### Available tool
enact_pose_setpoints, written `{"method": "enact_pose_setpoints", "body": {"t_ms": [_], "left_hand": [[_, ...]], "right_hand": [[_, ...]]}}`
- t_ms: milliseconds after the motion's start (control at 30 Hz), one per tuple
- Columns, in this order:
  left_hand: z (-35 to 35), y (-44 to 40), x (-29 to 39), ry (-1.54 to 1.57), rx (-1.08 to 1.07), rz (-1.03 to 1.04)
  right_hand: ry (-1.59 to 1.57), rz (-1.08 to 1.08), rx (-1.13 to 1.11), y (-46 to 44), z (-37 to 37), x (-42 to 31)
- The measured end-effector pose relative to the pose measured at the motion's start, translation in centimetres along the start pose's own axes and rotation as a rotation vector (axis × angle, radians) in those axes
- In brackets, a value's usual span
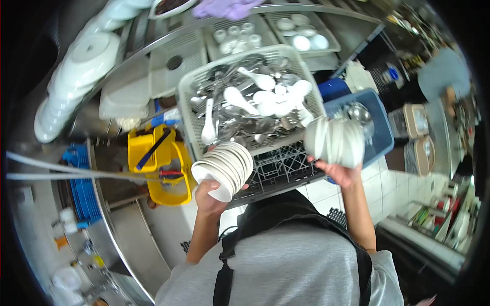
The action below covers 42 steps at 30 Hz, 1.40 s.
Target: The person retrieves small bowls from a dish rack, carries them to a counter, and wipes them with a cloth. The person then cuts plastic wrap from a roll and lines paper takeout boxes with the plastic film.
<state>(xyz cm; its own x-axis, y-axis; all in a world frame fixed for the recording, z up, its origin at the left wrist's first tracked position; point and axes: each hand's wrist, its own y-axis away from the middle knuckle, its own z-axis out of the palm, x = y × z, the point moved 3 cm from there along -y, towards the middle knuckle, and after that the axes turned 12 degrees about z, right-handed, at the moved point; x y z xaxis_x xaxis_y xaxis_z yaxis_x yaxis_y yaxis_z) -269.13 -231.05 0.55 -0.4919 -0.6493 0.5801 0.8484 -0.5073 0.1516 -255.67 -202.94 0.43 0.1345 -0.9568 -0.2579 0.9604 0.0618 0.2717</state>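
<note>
My left hand (208, 196) is closed around a tilted stack of small white bowls (224, 166), several nested together with their rims toward the left. Another stack of white dishes (335, 143), slightly blurred, rests in my right hand (343, 172), whose fingers wrap under it; whether these are bowls or saucers is hard to tell. Just beyond both hands stands a pale perforated basket (185, 109) full of metal cutlery (255, 125) and white soup spoons (238, 100). Beneath it, between my hands, shows a black dish rack (278, 166).
A blue tub (384, 133) with metal ladles stands right of the basket. Yellow mop buckets (168, 191) are on the floor at left. Stacked white bowls (81, 66) line the upper left. Trays of small white cups (237, 38) sit behind. A person (444, 74) stands at far right.
</note>
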Motion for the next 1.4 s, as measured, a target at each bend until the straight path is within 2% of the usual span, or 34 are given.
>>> {"method": "enact_pose_setpoints", "body": {"t_ms": [167,267,333,500,567,667,833,967,1033,1167,1267,1400], "left_hand": [[4.7,-0.5,-3.8,-0.022,-0.144,-0.148],[6.6,0.0,-6.6,-0.042,-0.205,-0.243],[7.4,0.4,-8.9,-0.096,-0.221,-0.317],[10.7,2.8,-17.2,-0.269,-0.302,-0.495],[13.7,4.4,-21.4,-0.285,-0.351,-0.563],[18.7,6.8,-28.8,-0.254,-0.400,-0.692],[27.2,12.9,-40.6,-0.188,-0.478,-0.857],[30.3,16.4,-46.9,-0.239,-0.520,-1.077],[31.5,17.3,-50.1,-0.343,-0.566,-1.121],[33.9,17.5,-58.0,-0.537,-0.565,-1.240],[38.3,15.9,-65.8,-0.644,-0.686,-1.320],[45.5,16.1,-77.8,-0.495,-0.742,-1.399]], "right_hand": [[-0.154,-0.075,-0.024,5.5,-2.7,5.3],[-0.146,-0.180,0.108,9.3,-3.8,6.4],[-0.099,-0.227,0.091,12.1,-4.8,6.4],[-0.017,-0.448,0.029,21.6,-8.3,6.4],[-0.002,-0.487,0.112,26.5,-9.7,5.9],[0.005,-0.604,0.196,33.8,-10.6,3.8],[-0.002,-0.797,0.540,44.7,-14.0,0.5],[-0.160,-0.906,0.603,50.2,-19.4,-1.6],[-0.295,-1.032,0.622,52.9,-21.5,-3.3],[-0.441,-1.066,0.634,58.7,-29.6,-5.9],[-0.471,-1.096,0.648,64.1,-34.4,-8.5],[-0.392,-1.097,0.765,71.6,-36.1,-13.6]]}}
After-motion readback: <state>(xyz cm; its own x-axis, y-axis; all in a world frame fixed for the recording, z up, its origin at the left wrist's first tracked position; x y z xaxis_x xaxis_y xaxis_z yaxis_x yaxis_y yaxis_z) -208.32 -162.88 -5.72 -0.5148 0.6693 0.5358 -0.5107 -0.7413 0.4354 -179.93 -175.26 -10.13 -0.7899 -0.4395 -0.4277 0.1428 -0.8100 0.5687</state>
